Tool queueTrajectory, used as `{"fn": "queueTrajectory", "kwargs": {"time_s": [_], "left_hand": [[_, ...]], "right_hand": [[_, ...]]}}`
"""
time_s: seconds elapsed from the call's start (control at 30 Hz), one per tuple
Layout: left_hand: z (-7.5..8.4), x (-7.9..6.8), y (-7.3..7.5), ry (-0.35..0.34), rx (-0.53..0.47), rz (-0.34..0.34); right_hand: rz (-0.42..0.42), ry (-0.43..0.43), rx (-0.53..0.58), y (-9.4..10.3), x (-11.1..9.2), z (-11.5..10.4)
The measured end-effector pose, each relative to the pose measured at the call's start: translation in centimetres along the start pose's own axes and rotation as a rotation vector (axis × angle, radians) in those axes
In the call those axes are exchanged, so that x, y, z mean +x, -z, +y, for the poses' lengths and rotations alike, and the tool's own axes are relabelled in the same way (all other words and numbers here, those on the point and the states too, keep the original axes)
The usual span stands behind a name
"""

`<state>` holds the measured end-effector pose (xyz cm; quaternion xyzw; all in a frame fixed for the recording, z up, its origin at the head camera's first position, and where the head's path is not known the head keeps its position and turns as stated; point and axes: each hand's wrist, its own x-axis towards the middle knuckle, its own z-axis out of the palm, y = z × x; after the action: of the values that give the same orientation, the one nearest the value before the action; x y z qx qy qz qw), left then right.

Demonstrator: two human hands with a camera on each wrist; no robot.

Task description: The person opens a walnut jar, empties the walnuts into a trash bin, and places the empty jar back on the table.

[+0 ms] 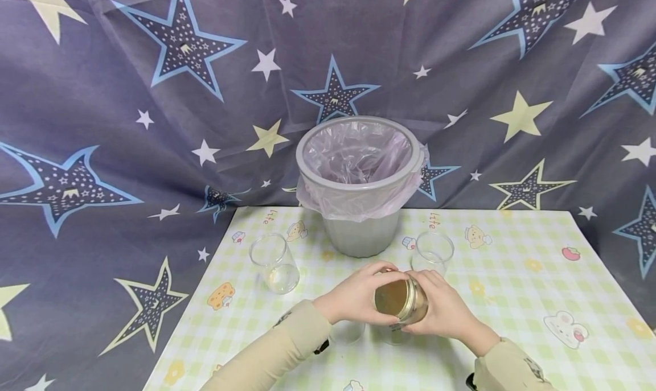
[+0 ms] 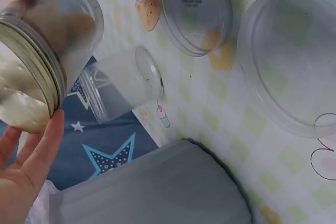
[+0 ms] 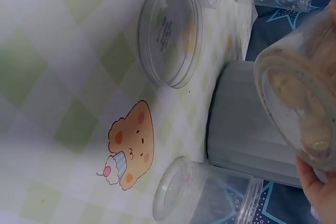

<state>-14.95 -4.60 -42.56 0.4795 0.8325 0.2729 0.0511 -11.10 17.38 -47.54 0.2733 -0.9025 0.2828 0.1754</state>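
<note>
Both hands hold a clear jar [image 1: 421, 303] with a gold screw lid [image 1: 392, 297] above the table. It is tilted on its side, with the lid facing left. My left hand [image 1: 359, 296] grips the lid by its rim. Around the glass body, my right hand [image 1: 445, 309] curls from the other side. Pale brown, lumpy contents [image 3: 294, 90] show through the jar's base in the right wrist view. Under the hands lie two shallow clear round dishes; one dish [image 2: 197, 11] bears small dark print, and the other dish [image 2: 294, 61] is beside it.
A grey bin [image 1: 361, 234] lined with a thin pinkish bag [image 1: 353, 200] stands at the table's back. A lidless clear jar [image 1: 274, 263] is to its left, another clear jar [image 1: 432, 251] to its right. A star-patterned curtain [image 1: 246, 95] hangs behind the checked tabletop [image 1: 517, 300].
</note>
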Motion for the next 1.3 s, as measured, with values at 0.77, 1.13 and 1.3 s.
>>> {"fn": "queueTrajectory", "kwargs": {"time_s": [0.77,1.13,1.3], "left_hand": [[0.1,0.8,-0.7,0.633,-0.581,0.083],[-0.7,0.0,0.0,0.520,-0.743,0.104],[-2.0,-1.9,0.2,0.464,-0.810,0.131]], "right_hand": [[0.139,0.007,-0.161,-0.5,0.5,-0.4],[0.119,-0.266,0.147,0.2,-0.1,0.1],[0.148,-0.331,0.225,0.9,-0.5,0.5]]}}
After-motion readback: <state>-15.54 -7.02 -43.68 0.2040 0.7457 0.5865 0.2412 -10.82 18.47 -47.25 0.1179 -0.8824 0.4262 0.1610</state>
